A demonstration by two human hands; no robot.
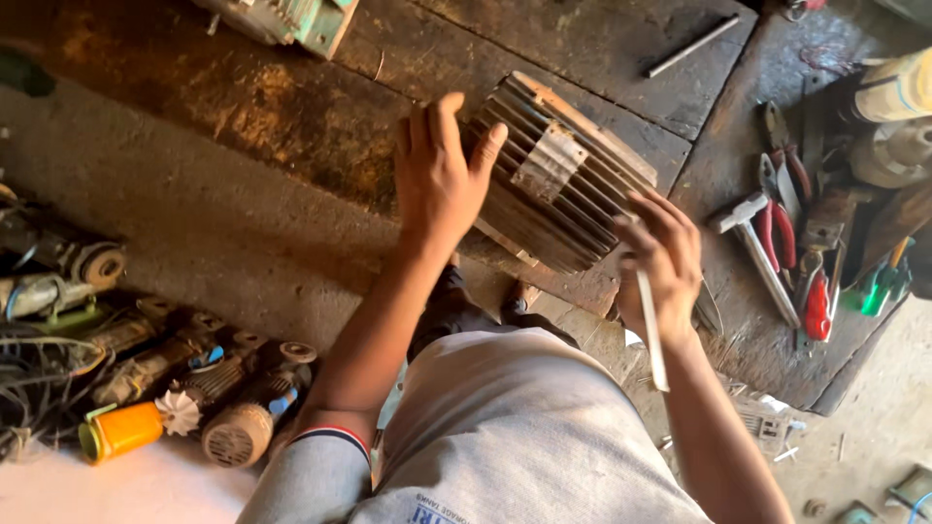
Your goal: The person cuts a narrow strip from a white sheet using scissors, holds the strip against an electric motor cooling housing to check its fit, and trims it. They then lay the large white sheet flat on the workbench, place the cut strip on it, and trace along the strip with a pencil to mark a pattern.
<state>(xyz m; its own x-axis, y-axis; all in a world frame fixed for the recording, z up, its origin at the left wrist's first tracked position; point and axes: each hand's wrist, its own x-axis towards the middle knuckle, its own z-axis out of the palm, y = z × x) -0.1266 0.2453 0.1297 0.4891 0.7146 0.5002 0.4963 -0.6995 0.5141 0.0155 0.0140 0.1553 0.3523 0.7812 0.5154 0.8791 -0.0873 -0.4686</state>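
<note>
Head view: left hand [437, 180] lies open, flat on the finned motor housing [558, 180] at the slab [291, 116] edge. Right hand [665, 262] grips a thin rod [651, 335], touching the housing's lower side. Pliers [782, 218] lie right.

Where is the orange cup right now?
The orange cup lies on its side at the lower left of the head view, on the floor beside a white fan wheel and a heap of old motors.

Only a dull grey rectangular label plate [549, 161], slightly crumpled, fixed across the ribs of the finned metal housing [582, 209], lettering unreadable.
</note>
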